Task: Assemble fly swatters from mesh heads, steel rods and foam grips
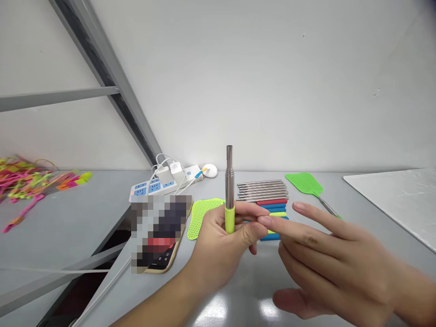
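One rod (230,188), upright, near centre; left hand (218,247) clamped round its lime sleeve (230,220), hiding the lower end. Shaft (229,159): steel, stepped. Right hand (335,259), fingers spread, overlaps the left's fingertips; contact unclear. Beyond: steel rods (261,190) and coloured sleeves (277,206), uncountable from here; one lime mesh paddle (204,215) left, part-covered; one green mesh paddle (304,182) far right.

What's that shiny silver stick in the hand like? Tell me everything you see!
The telescopic rod looks like polished metal, with a narrower section rising from a wider one through stepped rings. Its lower part enters a yellow-green grip. The left hand holds it by this grip, nearly upright above the grey table, hiding the grip's bottom.
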Motion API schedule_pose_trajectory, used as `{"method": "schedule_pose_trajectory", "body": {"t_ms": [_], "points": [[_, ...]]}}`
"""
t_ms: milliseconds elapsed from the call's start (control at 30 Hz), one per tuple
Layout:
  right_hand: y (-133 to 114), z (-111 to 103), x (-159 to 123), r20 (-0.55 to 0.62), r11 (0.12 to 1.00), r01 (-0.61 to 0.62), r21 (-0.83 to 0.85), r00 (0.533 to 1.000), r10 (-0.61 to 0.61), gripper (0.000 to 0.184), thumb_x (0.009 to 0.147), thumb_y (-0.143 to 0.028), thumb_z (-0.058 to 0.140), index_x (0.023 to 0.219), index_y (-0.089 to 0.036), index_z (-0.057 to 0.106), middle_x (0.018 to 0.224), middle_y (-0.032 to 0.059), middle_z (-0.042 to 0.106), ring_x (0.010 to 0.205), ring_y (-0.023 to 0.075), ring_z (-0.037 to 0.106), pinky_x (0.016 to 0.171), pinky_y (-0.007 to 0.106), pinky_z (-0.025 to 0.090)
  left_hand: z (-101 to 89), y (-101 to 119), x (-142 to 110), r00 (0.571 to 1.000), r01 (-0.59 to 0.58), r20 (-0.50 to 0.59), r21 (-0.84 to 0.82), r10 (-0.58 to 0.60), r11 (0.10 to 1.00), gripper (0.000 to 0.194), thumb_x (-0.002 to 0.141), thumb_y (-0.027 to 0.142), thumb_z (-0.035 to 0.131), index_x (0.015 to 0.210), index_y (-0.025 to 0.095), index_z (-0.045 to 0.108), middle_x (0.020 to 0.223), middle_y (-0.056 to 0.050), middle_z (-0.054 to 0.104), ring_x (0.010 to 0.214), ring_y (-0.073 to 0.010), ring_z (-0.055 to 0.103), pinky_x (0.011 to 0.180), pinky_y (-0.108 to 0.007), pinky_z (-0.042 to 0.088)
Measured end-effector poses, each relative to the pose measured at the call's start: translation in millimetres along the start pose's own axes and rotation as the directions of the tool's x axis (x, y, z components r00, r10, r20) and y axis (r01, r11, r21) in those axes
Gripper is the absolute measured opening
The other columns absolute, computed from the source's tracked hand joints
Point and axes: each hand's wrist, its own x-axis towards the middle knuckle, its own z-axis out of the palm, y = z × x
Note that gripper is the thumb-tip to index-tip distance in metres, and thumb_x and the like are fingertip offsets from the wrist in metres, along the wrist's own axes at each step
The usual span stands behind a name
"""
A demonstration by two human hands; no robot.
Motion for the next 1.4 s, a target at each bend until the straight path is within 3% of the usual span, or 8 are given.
{"method": "schedule_pose_trajectory", "body": {"t_ms": [133,300,400,500,567,1000,1200,1400], "points": [[-0.3,-7.0,9.4,0.030,0.995,-0.055,0.078,0.998,0.053,0.011,0.080,-0.035,0.075,0.080,-0.029,0.066,0.078,-0.0019,0.070,0.091,0.0235,0.073,0.108,0.045,0.047,-1.2,2.5,-1.8,1.000,-0.030,0.007,-0.041,0.030,0.999,0.016,0.074,0.037,0.082,0.081,0.023,0.076,0.059,0.003,0.060,0.051,-0.0091,0.055,0.052,-0.022,0.047],[-1.2,-11.0,15.9,-0.063,0.972,-0.089,0.216,0.992,0.105,0.014,0.077,-0.030,0.080,0.081,-0.029,0.067,0.081,-0.0029,0.072,0.087,0.0218,0.074,0.105,0.041,0.051,-1.3,5.9,-3.8,0.999,-0.040,0.010,-0.096,0.041,0.995,0.013,0.073,0.035,0.084,0.078,0.025,0.077,0.058,0.004,0.061,0.051,-0.0078,0.054,0.051,-0.019,0.046],[-3.4,-7.1,13.7,-0.107,0.999,0.040,0.010,0.993,-0.039,0.011,0.082,-0.034,0.076,0.081,-0.027,0.067,0.085,-0.0012,0.073,0.102,0.0213,0.070,0.110,0.039,0.047,-2.0,6.9,-5.2,0.999,-0.044,0.024,-0.106,0.047,0.993,0.015,0.072,0.036,0.084,0.079,0.024,0.077,0.060,0.003,0.063,0.052,-0.0075,0.054,0.051,-0.019,0.046],[-6.7,-1.3,10.0,-0.057,0.924,0.150,-0.350,0.982,-0.181,0.025,0.094,-0.039,0.059,0.075,-0.025,0.065,0.087,0.0024,0.073,0.130,0.0213,0.052,0.122,0.043,0.027,-3.2,7.6,-5.9,0.997,-0.041,0.065,-0.134,0.050,0.990,0.013,0.074,0.033,0.084,0.080,0.024,0.078,0.062,0.003,0.065,0.054,-0.0077,0.056,0.054,-0.019,0.047],[-7.9,1.0,8.7,-0.013,0.875,0.172,-0.453,0.980,-0.199,0.033,0.098,-0.038,0.050,0.072,-0.024,0.064,0.086,0.0036,0.073,0.140,0.0213,0.040,0.125,0.048,0.017,-4.0,8.3,-5.6,0.994,-0.035,0.095,-0.141,0.049,0.989,0.010,0.075,0.033,0.083,0.079,0.026,0.078,0.064,0.003,0.067,0.056,-0.0076,0.057,0.054,-0.018,0.047],[-4.1,-12.2,21.8,0.075,0.854,0.222,-0.471,0.974,-0.212,0.023,0.094,-0.029,0.054,0.080,-0.028,0.072,0.100,0.0026,0.075,0.148,0.0176,0.022,0.127,0.046,0.011,-9.4,15.9,-2.3,0.955,-0.082,0.271,-0.142,0.118,0.986,0.005,0.081,0.034,0.077,0.085,0.036,0.078,0.085,0.005,0.074,0.058,-0.0054,0.055,0.053,-0.018,0.043],[-3.5,-15.6,23.2,0.047,0.884,0.200,-0.423,0.979,-0.199,0.026,0.096,-0.018,0.051,0.083,-0.030,0.071,0.110,-0.0012,0.073,0.144,0.0099,0.027,0.128,0.043,0.012,-9.5,21.2,-2.9,0.948,-0.111,0.283,-0.129,0.144,0.985,0.006,0.080,0.034,0.078,0.084,0.037,0.079,0.086,0.005,0.074,0.060,-0.0053,0.054,0.052,-0.018,0.040],[-4.0,-15.9,22.2,0.052,0.883,0.200,-0.425,0.979,-0.197,0.023,0.095,-0.019,0.053,0.083,-0.028,0.071,0.111,-0.0008,0.073,0.141,0.0144,0.036,0.128,0.046,0.014,-11.5,20.7,-3.9,0.952,-0.131,0.259,-0.135,0.163,0.982,0.003,0.079,0.033,0.080,0.081,0.035,0.079,0.085,0.003,0.074,0.058,-0.0063,0.053,0.047,-0.019,0.032]]}}
